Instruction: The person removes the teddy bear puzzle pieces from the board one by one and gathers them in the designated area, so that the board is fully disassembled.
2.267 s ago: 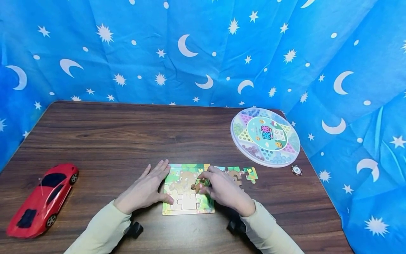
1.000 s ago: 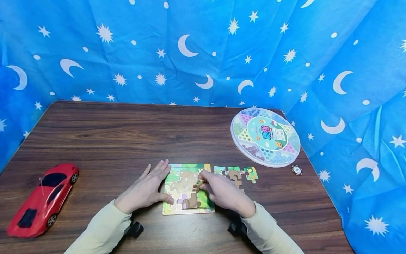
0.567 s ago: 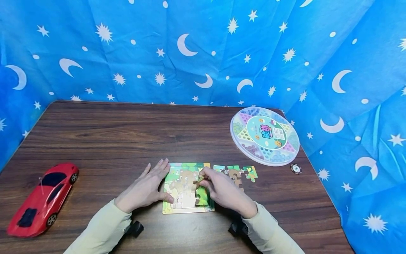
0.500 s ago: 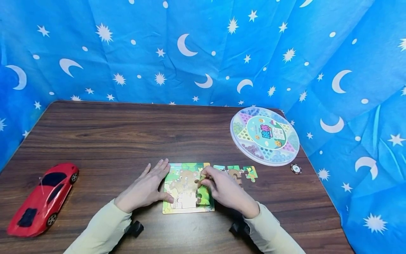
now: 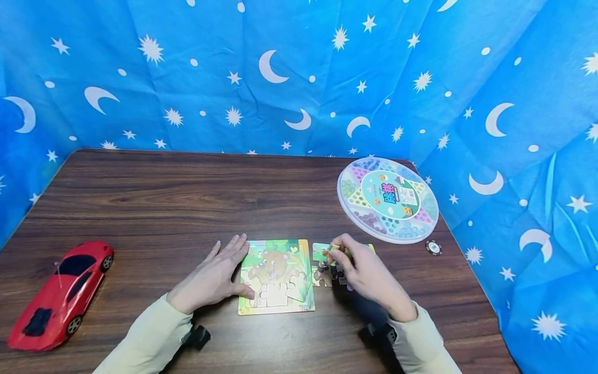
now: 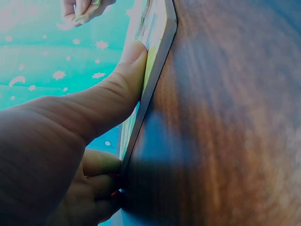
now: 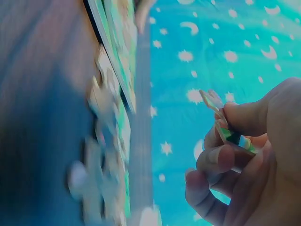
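Observation:
The jigsaw board (image 5: 275, 311), with a bear picture, lies flat on the table. My left hand (image 5: 210, 276) rests at its left side, fingers stretched along the edge and thumb on the lower left corner. My right hand (image 5: 366, 270) has its thumb and fingertips together over the loose jigsaw pieces (image 5: 322, 279) right of the board, partly hiding them. Between them it pinches jigsaw pieces; in the right wrist view a green-topped piece (image 7: 230, 135) shows behind a second one (image 7: 212, 103). On the board's lower right, one piece (image 5: 297, 288) sits slightly turned.
A round, clear-lidded marble game (image 5: 388, 200) lies at the back right, with a small black-and-white chip (image 5: 433, 247) near its lower rim. A red toy car (image 5: 60, 296) stands on the left of the dark wooden table (image 5: 187, 202). A blue star-patterned cloth (image 5: 224, 78) hangs behind.
My right hand has moved right, off the board, and now holds its pieces over the loose ones. The board's right part has come into view. My left hand has stayed in place.

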A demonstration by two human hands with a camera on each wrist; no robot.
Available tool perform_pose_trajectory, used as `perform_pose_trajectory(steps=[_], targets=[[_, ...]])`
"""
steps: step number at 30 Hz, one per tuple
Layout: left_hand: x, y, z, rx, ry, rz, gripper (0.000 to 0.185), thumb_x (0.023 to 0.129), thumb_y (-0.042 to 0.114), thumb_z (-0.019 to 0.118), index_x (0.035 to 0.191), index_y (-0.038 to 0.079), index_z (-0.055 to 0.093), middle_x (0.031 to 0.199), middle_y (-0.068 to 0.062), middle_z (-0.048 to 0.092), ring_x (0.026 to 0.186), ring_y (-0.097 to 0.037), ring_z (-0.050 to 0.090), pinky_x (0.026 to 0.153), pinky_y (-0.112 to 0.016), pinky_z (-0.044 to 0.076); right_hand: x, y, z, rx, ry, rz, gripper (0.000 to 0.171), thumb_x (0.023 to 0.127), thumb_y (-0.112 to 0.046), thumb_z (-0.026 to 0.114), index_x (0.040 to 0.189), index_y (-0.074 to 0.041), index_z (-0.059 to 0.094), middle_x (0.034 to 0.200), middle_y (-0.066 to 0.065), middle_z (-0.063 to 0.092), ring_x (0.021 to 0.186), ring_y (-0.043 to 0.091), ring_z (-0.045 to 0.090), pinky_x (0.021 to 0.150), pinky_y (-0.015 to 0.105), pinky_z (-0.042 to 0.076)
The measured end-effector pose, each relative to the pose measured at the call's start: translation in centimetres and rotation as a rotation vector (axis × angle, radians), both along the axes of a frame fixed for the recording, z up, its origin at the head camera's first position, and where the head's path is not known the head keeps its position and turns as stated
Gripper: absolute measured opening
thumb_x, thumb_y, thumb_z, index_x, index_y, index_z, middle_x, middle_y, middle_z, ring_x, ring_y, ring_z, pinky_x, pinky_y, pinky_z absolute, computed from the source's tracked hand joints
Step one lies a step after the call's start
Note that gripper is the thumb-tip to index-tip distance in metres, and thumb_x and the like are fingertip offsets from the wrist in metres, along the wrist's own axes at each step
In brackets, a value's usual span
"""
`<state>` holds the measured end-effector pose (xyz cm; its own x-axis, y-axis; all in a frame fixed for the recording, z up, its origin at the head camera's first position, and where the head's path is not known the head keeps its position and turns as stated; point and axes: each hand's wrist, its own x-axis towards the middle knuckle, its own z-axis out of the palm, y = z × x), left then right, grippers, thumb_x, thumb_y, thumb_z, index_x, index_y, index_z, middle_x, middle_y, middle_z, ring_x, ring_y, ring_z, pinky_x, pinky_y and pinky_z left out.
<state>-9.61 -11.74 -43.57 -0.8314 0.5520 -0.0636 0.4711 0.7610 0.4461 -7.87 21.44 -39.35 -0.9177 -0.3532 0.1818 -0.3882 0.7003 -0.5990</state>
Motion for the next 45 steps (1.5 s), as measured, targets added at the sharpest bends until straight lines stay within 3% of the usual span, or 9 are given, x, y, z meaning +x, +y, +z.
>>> perform_pose_trajectory(steps=[9, 16, 21, 25, 33, 37, 40, 45], targets=[[0.1, -0.1, 0.0, -0.004, 0.005, 0.001, 0.111, 0.07, 0.062, 0.073, 0.148, -0.007, 0.032, 0.157, -0.02, 0.021, 0.146, -0.033, 0.016, 0.115, -0.059, 0.011, -0.1, 3.6, -0.2, -0.002, 0.037, -0.166, 0.011, 0.1, -0.022, 0.055, 0.103, -0.014, 0.061, 0.078, -0.002, 0.06, 0.062, 0.011, 0.048, 0.058, 0.026, 0.042], [0.1, 0.0, 0.1, 0.0, 0.006, 0.002, 0.111, 0.07, 0.061, 0.074, 0.147, -0.007, 0.032, 0.157, -0.02, 0.022, 0.146, -0.033, 0.016, 0.115, -0.059, 0.011, 0.4, 5.6, -0.2, -0.034, 0.04, -0.294, 0.01, 0.099, -0.018, 0.056, 0.099, -0.008, 0.055, 0.078, 0.002, 0.059, 0.064, 0.014, 0.052, 0.056, 0.025, 0.042], [0.1, 0.0, 0.1, -0.003, 0.003, 0.006, 0.111, 0.07, 0.06, 0.074, 0.147, -0.007, 0.032, 0.157, -0.02, 0.021, 0.146, -0.033, 0.016, 0.115, -0.059, 0.011, 0.7, 6.6, 0.0, -0.024, -0.004, -0.299, 0.011, 0.1, -0.024, 0.054, 0.101, -0.013, 0.057, 0.074, 0.001, 0.055, 0.063, 0.014, 0.05, 0.056, 0.026, 0.041], [0.1, 0.0, 0.1, -0.002, 0.0, 0.006, 0.111, 0.07, 0.061, 0.074, 0.147, -0.007, 0.032, 0.158, -0.02, 0.021, 0.146, -0.033, 0.016, 0.115, -0.059, 0.011, 0.9, 7.3, -0.1, 0.045, -0.042, -0.276, 0.012, 0.096, -0.024, 0.062, 0.101, -0.014, 0.065, 0.069, -0.002, 0.052, 0.059, 0.013, 0.047, 0.053, 0.025, 0.039], [0.1, 0.0, 0.1, 0.0, -0.003, 0.006, 0.11, 0.07, 0.06, 0.074, 0.148, -0.007, 0.032, 0.157, -0.02, 0.021, 0.146, -0.033, 0.016, 0.115, -0.059, 0.011, 1.2, 7.9, -0.1, 0.104, -0.241, -0.295, 0.029, 0.083, -0.012, 0.077, 0.108, -0.006, 0.063, 0.076, 0.0, 0.057, 0.067, 0.015, 0.051, 0.056, 0.024, 0.043], [0.1, 0.0, 0.1, -0.002, 0.001, 0.006, 0.11, 0.07, 0.061, 0.074, 0.147, -0.007, 0.032, 0.157, -0.02, 0.022, 0.146, -0.033, 0.016, 0.115, -0.059, 0.011, 1.2, 8.0, -0.7, 0.066, -0.309, -0.292, 0.023, 0.083, -0.012, 0.076, 0.101, -0.005, 0.062, 0.072, 0.001, 0.057, 0.063, 0.015, 0.054, 0.055, 0.025, 0.045], [0.1, 0.1, 0.1, -0.005, 0.002, 0.005, 0.11, 0.07, 0.061, 0.073, 0.147, -0.007, 0.032, 0.157, -0.02, 0.022, 0.146, -0.033, 0.016, 0.115, -0.059, 0.011, 1.3, 8.0, -1.2, 0.083, -0.309, -0.3, 0.022, 0.085, -0.019, 0.075, 0.098, -0.005, 0.064, 0.066, 0.0, 0.057, 0.059, 0.014, 0.054, 0.054, 0.026, 0.044], [0.0, 0.1, 0.2, -0.012, 0.005, 0.0, 0.112, 0.07, 0.063, 0.071, 0.148, -0.007, 0.032, 0.157, -0.021, 0.022, 0.146, -0.034, 0.016, 0.115, -0.059, 0.011, 1.2, 7.9, -1.6, 0.198, -0.267, -0.354, 0.033, 0.084, -0.03, 0.076, 0.099, -0.003, 0.064, 0.07, -0.001, 0.055, 0.059, 0.013, 0.049, 0.056, 0.03, 0.041]])
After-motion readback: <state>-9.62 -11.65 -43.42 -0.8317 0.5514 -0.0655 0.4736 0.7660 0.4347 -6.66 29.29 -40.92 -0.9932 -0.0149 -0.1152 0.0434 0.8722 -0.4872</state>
